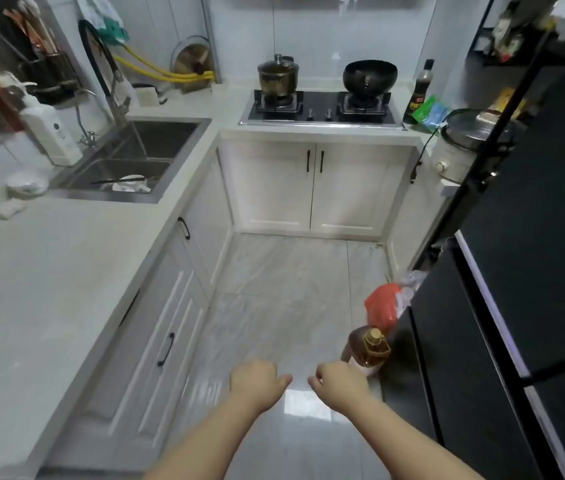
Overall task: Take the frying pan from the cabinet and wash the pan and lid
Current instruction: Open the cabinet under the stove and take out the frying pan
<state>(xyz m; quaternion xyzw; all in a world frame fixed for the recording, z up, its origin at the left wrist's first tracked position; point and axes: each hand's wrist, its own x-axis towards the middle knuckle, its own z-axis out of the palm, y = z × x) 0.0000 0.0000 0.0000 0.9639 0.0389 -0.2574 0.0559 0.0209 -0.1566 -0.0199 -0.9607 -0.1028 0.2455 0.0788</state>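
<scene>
Both my hands hang over the floor in the lower middle of the view, fingers curled, holding nothing: my left hand (256,381) and my right hand (339,381). Ahead, the white two-door cabinet (314,188) under the stove is closed. More closed cabinet doors (156,344) run along the left under the counter. The steel double sink (135,157) with its tall faucet (107,71) sits at the left; dishes and chopsticks lie in its near basin. No frying pan from a cabinet is visible. A glass lid (192,60) leans on the back wall.
A gas stove (320,109) carries a steel pot (277,76) and a black wok (369,76). A soap dispenser (50,129) stands left of the sink. An oil bottle (367,351) and red bag (383,304) sit on the floor beside the black fridge (516,306). A rice cooker (464,147) stands right.
</scene>
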